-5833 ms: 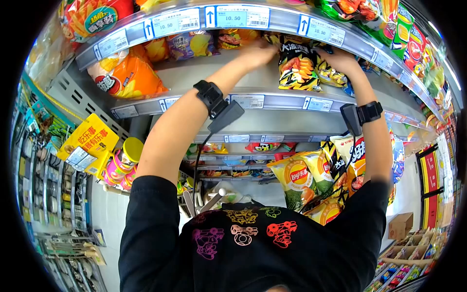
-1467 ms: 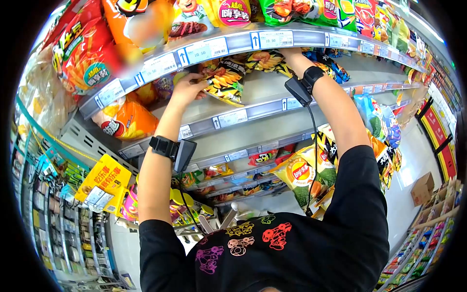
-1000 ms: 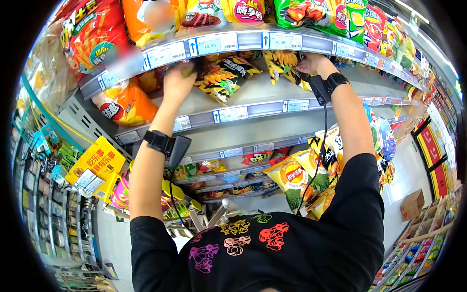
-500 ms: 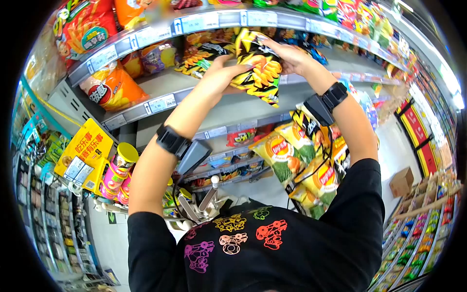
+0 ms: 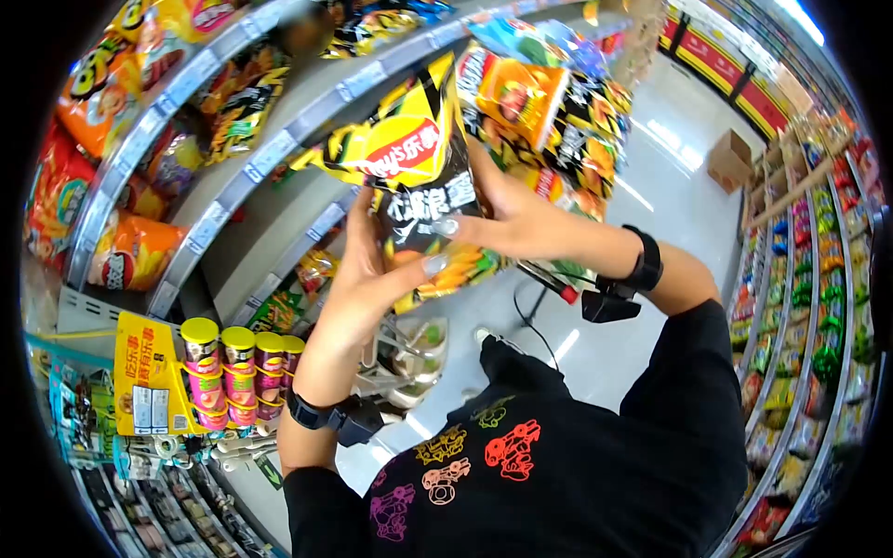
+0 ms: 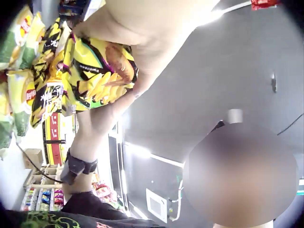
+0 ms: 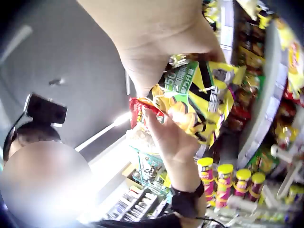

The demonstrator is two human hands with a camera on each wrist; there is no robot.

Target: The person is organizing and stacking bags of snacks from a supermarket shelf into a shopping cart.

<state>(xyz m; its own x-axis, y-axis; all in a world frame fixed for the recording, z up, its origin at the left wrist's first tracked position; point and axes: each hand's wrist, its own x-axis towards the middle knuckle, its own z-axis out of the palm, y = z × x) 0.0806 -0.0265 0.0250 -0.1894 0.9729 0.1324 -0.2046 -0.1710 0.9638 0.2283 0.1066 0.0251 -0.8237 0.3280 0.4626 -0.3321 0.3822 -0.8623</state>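
Observation:
A black and yellow Lay's chip bag (image 5: 414, 177) is held up between both hands in the head view, its printed front facing up. My left hand (image 5: 358, 274) grips its left side, thumb lying across the lower front. The right hand (image 5: 512, 219) holds the opposite side, its thumb pressed on the dark lettering. In the left wrist view the bag (image 6: 102, 73) shows pictured chips, with the left hand (image 6: 142, 28) over it. The right wrist view shows the bag (image 7: 199, 97) under the right hand (image 7: 166, 38). Some fingers are hidden behind the bag.
Curved store shelves (image 5: 307, 121) with chip bags run along the left. More bags (image 5: 586, 130) hang or stand beyond the right hand. Pink cans with yellow lids (image 5: 239, 372) stand at the lower left. A cardboard box (image 5: 730, 160) sits on the floor; another stocked shelf (image 5: 800, 344) is at right.
The right hand has drawn the bag from under the upper shelf, and the left hand has left another bag and joined it. Both have brought it away from the shelf; the head view has turned right.

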